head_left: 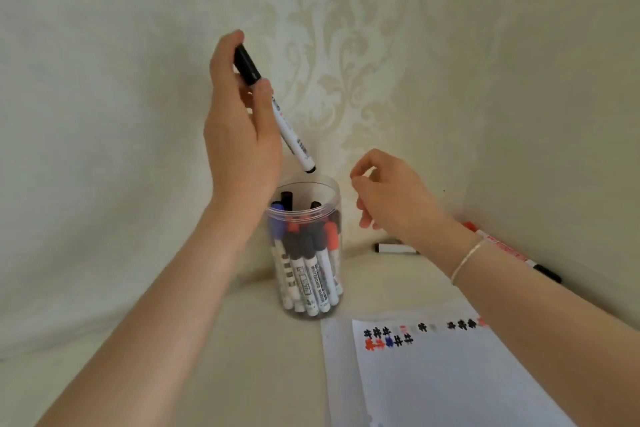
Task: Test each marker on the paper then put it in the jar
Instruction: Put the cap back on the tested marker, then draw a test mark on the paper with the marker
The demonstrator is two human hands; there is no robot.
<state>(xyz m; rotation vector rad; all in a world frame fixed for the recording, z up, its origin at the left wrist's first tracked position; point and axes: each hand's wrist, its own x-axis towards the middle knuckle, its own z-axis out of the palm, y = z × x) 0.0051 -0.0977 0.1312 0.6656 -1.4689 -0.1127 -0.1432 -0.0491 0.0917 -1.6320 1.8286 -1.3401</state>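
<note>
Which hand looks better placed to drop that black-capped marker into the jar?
The left hand. It already holds the black-capped marker, tilted with its lower end just above the jar mouth. The right hand hovers beside the jar, holding nothing.

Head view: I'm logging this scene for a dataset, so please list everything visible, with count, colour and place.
Jar: one, clear plastic, open top, left of the paper.
Markers in jar: many, count unclear; black, red and blue caps, white barrels.
Held marker: one, black cap, white barrel, tilted above the jar mouth.
Loose markers: at least two by the wall, black-capped and red-capped, partly hidden by the right arm.
Paper: white sheets, lower right, with black, red and blue test marks.
Bracelet: one, thin, pale, right wrist.
Left hand: grip on the held marker.
Right hand: empty, loosely curled, right of the jar.
</note>
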